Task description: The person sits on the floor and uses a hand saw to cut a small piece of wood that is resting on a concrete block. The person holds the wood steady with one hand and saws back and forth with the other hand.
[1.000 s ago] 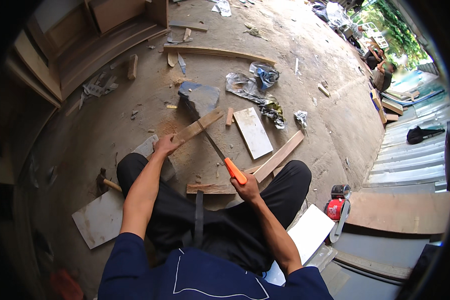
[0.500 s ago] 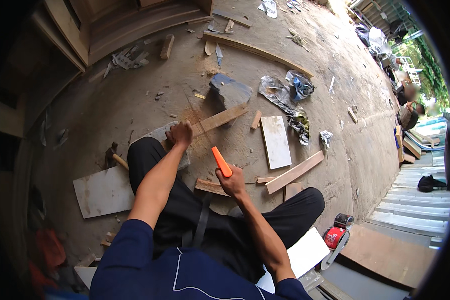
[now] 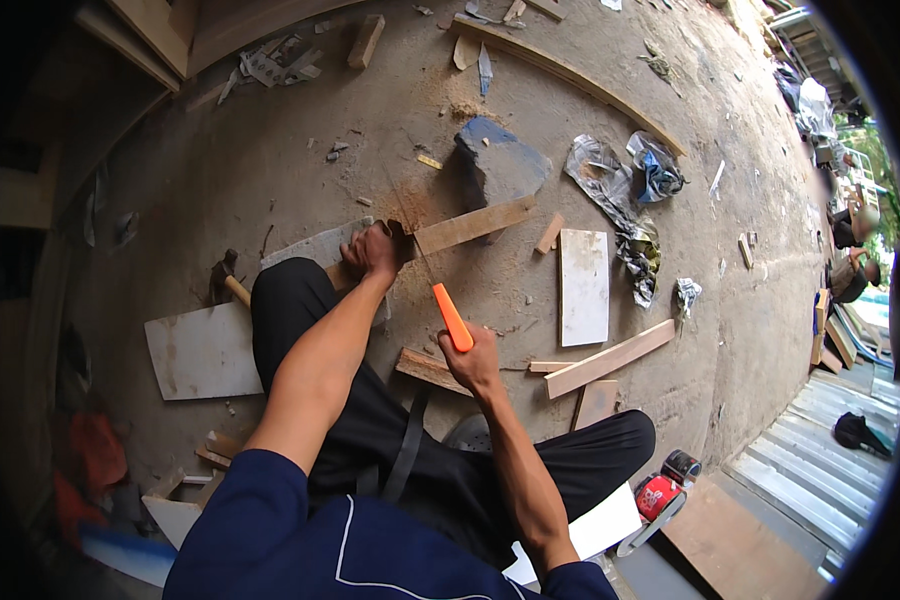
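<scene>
My right hand [image 3: 473, 360] is closed round the orange handle of a handsaw [image 3: 452, 318]. The saw's thin blade, seen nearly edge-on, crosses a wooden plank [image 3: 475, 223]. Just left of the blade, my left hand [image 3: 372, 250] grips the plank's near end, above my bent knee. There the wood looks dark and tilted against the longer part; whether the two are still joined I cannot tell. The plank's far part lies against a blue-grey stone block [image 3: 510, 165]. A pale slab [image 3: 315, 243] shows under my left hand, and sawdust is scattered around the blade.
A hammer [image 3: 232, 283] and a white board [image 3: 205, 355] lie left of my knee. To the right are another white board [image 3: 584, 290], a wood strip [image 3: 615, 357], crumpled plastic [image 3: 600, 175] and rolls of tape [image 3: 660, 495]. A long batten [image 3: 570, 85] lies beyond the stone.
The whole view has shifted, so the floor things sit elsewhere in it. Wood beside my left hand now looks darker and angled at the blade. Both hands keep their grips.
</scene>
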The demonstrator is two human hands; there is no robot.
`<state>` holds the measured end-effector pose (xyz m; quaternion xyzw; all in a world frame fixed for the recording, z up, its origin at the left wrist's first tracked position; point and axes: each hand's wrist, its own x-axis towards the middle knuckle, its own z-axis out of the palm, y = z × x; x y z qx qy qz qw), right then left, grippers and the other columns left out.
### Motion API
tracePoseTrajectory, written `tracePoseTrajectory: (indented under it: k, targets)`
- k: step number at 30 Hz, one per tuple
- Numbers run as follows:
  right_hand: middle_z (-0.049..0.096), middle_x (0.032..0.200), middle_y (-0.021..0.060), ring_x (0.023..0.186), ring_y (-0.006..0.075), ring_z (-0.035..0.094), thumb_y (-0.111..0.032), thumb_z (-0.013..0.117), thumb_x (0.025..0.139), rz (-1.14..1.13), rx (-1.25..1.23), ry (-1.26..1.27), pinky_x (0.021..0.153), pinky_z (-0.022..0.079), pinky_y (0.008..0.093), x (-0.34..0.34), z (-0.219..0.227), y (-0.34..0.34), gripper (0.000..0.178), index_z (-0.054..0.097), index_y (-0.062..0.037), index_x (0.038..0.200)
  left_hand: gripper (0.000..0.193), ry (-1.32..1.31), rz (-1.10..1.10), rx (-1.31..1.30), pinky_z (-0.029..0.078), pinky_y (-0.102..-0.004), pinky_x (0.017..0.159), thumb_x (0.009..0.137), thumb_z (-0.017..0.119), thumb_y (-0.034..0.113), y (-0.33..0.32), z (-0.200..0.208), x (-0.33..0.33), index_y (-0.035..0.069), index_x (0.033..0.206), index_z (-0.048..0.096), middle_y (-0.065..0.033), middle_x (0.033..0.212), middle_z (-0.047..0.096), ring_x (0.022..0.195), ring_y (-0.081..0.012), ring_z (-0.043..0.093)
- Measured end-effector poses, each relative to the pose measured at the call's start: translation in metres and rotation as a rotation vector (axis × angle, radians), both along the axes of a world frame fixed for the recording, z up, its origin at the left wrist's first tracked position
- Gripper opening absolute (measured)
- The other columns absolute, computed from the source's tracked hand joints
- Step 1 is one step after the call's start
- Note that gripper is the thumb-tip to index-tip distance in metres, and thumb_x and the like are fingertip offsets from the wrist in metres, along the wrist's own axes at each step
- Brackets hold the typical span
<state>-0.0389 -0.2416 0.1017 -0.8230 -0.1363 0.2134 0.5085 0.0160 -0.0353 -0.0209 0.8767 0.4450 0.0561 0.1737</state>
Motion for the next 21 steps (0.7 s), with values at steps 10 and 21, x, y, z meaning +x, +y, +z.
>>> tracePoseTrajectory:
  k: [10,21]
  targets:
    - [0.056,0.061,0.0202,0.055,0.0328,0.057,-0.017,0.062,0.076,-0.010,-0.082,-0.026,0.055,0.045,0.0372,0.015,0.007,0.033,0.021,0.057,0.0026,0.072,0.018,0.075,-0.052,-0.037,0.031,-0.0400,0.081,0.080,0.055,0.026,0.000,0.003,0.002,0.015,0.074,0.068,-0.0082,0.075,0.065,0.085,-0.0251,0.060]
    - [0.058,0.064,0.0207,0.060,0.0387,0.059,-0.018,0.066,0.072,-0.010,-0.072,-0.046,0.056,0.048,0.0401,0.010,0.014,0.009,0.019,0.061,-0.0003,0.075,0.038,-0.061,-0.092,-0.023,0.034,-0.0435,0.071,0.084,0.045,0.038,-0.003,-0.004,-0.001,0.012,0.067,0.067,-0.0139,0.069,0.063,0.076,-0.0328,0.059]
